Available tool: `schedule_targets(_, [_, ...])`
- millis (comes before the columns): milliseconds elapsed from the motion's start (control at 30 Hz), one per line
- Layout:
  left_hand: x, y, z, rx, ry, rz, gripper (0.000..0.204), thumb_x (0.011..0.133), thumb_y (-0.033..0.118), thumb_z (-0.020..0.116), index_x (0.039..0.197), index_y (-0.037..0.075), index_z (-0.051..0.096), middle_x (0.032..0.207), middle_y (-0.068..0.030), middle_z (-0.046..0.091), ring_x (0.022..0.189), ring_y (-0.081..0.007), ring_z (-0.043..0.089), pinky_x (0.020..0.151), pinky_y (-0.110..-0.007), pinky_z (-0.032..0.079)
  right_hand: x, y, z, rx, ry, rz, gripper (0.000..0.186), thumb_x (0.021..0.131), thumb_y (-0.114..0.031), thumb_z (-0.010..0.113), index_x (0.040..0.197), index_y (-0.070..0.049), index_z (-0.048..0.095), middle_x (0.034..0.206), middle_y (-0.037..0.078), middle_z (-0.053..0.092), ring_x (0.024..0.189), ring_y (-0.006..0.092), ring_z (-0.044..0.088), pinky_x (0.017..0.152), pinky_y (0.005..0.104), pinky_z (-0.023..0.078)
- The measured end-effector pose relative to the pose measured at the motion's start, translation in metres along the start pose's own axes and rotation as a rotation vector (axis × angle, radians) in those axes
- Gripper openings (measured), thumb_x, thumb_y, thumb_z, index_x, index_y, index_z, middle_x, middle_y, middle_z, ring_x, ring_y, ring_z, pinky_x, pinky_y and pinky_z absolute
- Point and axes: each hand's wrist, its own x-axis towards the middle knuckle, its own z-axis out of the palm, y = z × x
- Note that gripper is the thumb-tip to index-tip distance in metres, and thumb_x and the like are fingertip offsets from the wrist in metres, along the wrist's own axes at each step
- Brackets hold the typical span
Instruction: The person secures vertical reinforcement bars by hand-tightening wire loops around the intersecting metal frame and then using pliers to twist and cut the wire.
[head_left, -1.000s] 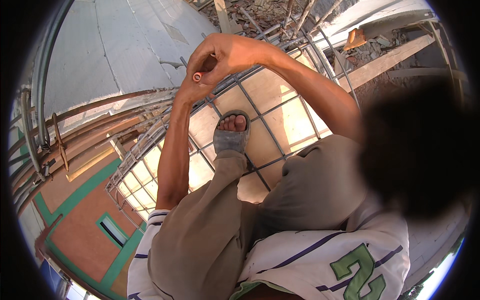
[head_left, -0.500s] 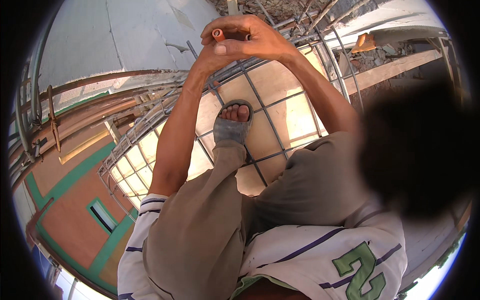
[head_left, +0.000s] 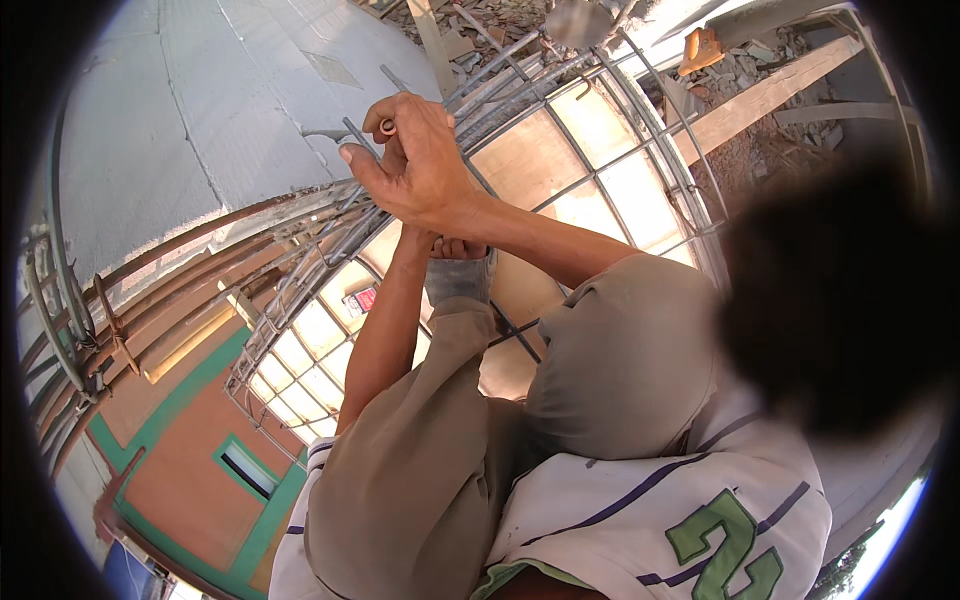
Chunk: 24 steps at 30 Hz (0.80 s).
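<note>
My right hand (head_left: 425, 165) is raised over the steel bars, its fingers curled around an orange tube-shaped handle (head_left: 388, 127) whose hollow round end shows. The rest of that tool is hidden in my grip. My left forearm (head_left: 385, 330) comes up from below and passes behind my right wrist. My left hand is hidden there, so its fingers do not show. Close past both hands runs a bundle of steel reinforcing bars (head_left: 345, 245). My sandalled foot (head_left: 460, 275) stands on the bar grid under my wrists.
A rebar grid (head_left: 590, 170) over pale boards spreads below me. On the left, long bars and planks (head_left: 190, 270) lie beside a grey sheet wall (head_left: 230, 100). Bar ends stick up near my hands. Rubble and a wooden plank (head_left: 770, 100) are at the far right. A dark blur covers the right side.
My right hand has moved left and down with the orange handle, turning so its palm faces left. It now crosses in front of my left hand, which was visible before.
</note>
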Motion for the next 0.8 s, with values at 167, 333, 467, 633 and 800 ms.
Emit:
schedule_targets(167, [0.041, 0.006, -0.039, -0.316, -0.402, -0.408, 0.030, 0.083, 0.017, 0.075, 0.108, 0.004, 0.063, 0.100, -0.0020, 0.066, 0.093, -0.0122, 0.061, 0.082, -0.031, 0.050, 0.020, 0.015, -0.038, 0.056, -0.366, 0.010, 0.058, 0.070, -0.030, 0.085, 0.113, -0.003, 0.056, 0.095, 0.010, 0.063, 0.082, 0.0271, 0.062, 0.077, 0.0335, 0.048])
schedule_targets(333, [0.069, 0.023, -0.035, 0.162, -0.465, -0.257, 0.032, 0.084, 0.015, 0.075, 0.112, 0.003, 0.064, 0.109, -0.0049, 0.067, 0.097, -0.0153, 0.062, 0.086, -0.032, 0.051, 0.101, 0.046, -0.054, 0.313, -1.118, 0.191, 0.045, 0.074, -0.034, 0.083, 0.106, -0.005, 0.071, 0.095, 0.008, 0.071, 0.084, 0.0191, 0.067, 0.076, 0.0303, 0.051])
schedule_targets(467, [0.077, 0.022, -0.030, 0.005, -0.384, -0.301, 0.034, 0.080, 0.009, 0.074, 0.111, 0.001, 0.063, 0.110, -0.0067, 0.066, 0.096, -0.0156, 0.062, 0.082, -0.031, 0.052, 0.074, 0.037, -0.046, 0.261, -0.696, 0.334, 0.032, 0.080, -0.028, 0.078, 0.101, -0.004, 0.073, 0.094, 0.008, 0.071, 0.087, 0.0173, 0.066, 0.074, 0.0300, 0.051])
schedule_targets(633, [0.012, 0.016, -0.007, 0.092, -0.126, 0.074, 0.042, 0.075, 0.006, 0.075, 0.115, 0.001, 0.061, 0.109, -0.0055, 0.066, 0.095, -0.0122, 0.061, 0.079, -0.029, 0.052, 0.007, 0.012, -0.036, -0.060, -0.209, 0.051, 0.034, 0.080, -0.025, 0.078, 0.106, -0.006, 0.068, 0.096, 0.008, 0.065, 0.101, 0.0242, 0.056, 0.094, 0.0387, 0.039])
schedule_targets(800, [0.022, 0.017, -0.044, -0.165, -0.421, -0.299, 0.044, 0.076, 0.007, 0.075, 0.117, 0.001, 0.060, 0.108, -0.0054, 0.066, 0.094, -0.0120, 0.061, 0.079, -0.029, 0.052, 0.000, 0.006, -0.032, -0.096, -0.301, -0.048, 0.057, 0.076, -0.032, 0.079, 0.122, -0.007, 0.055, 0.103, 0.008, 0.062, 0.098, 0.0267, 0.058, 0.100, 0.0494, 0.032])
